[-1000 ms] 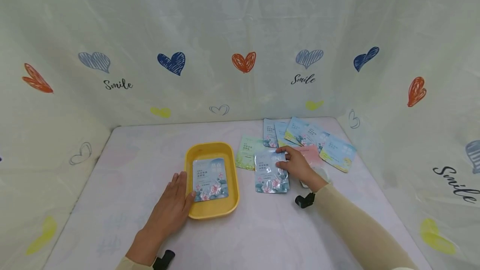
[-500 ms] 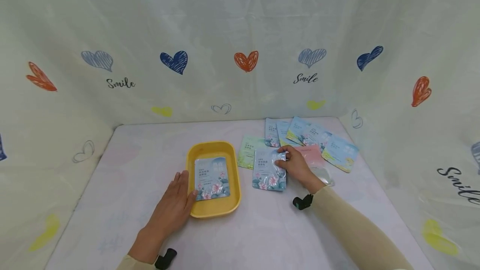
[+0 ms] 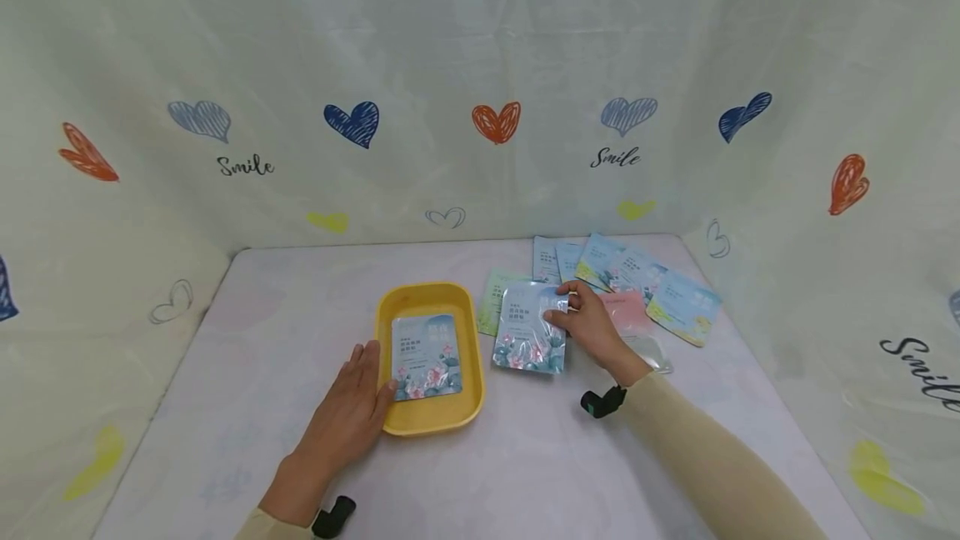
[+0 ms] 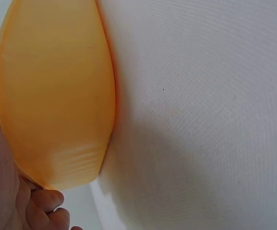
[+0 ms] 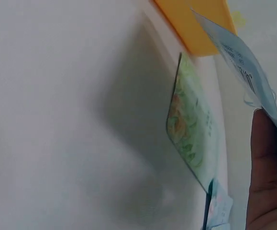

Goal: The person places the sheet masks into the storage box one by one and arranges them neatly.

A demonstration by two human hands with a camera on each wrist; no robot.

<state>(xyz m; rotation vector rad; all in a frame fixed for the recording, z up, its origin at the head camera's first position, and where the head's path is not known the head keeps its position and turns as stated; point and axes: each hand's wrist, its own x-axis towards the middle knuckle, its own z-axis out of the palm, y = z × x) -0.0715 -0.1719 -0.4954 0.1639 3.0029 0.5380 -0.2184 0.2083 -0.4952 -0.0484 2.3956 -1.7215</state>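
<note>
My right hand (image 3: pixel 592 325) pinches the right edge of a blue sheet-mask packet (image 3: pixel 528 327) with pink flowers printed along its bottom. In the right wrist view the packet (image 5: pixel 243 62) is lifted off the table, between thumb and fingers. A similar packet (image 3: pixel 426 361) lies flat inside a yellow plastic tray (image 3: pixel 427 422). My left hand (image 3: pixel 347 407) rests along the tray's left side with straight fingers, its thumb at the rim. Seen from the left wrist, the tray's outer wall (image 4: pixel 57 96) stands beside that hand.
A green packet (image 3: pixel 491 307) lies partly behind the held one. Several blue packets overlap at the back right, one packet (image 3: pixel 684 307) lying furthest right. A pink packet (image 3: pixel 627 311) and a pale packet (image 3: pixel 651 352) lie beside my right hand. Printed cloth (image 3: pixel 390 48) walls the table.
My right hand has lifted the blue packet off the table and moved it slightly left, toward the tray. My left hand keeps its place at the tray. The head view has shifted slightly.
</note>
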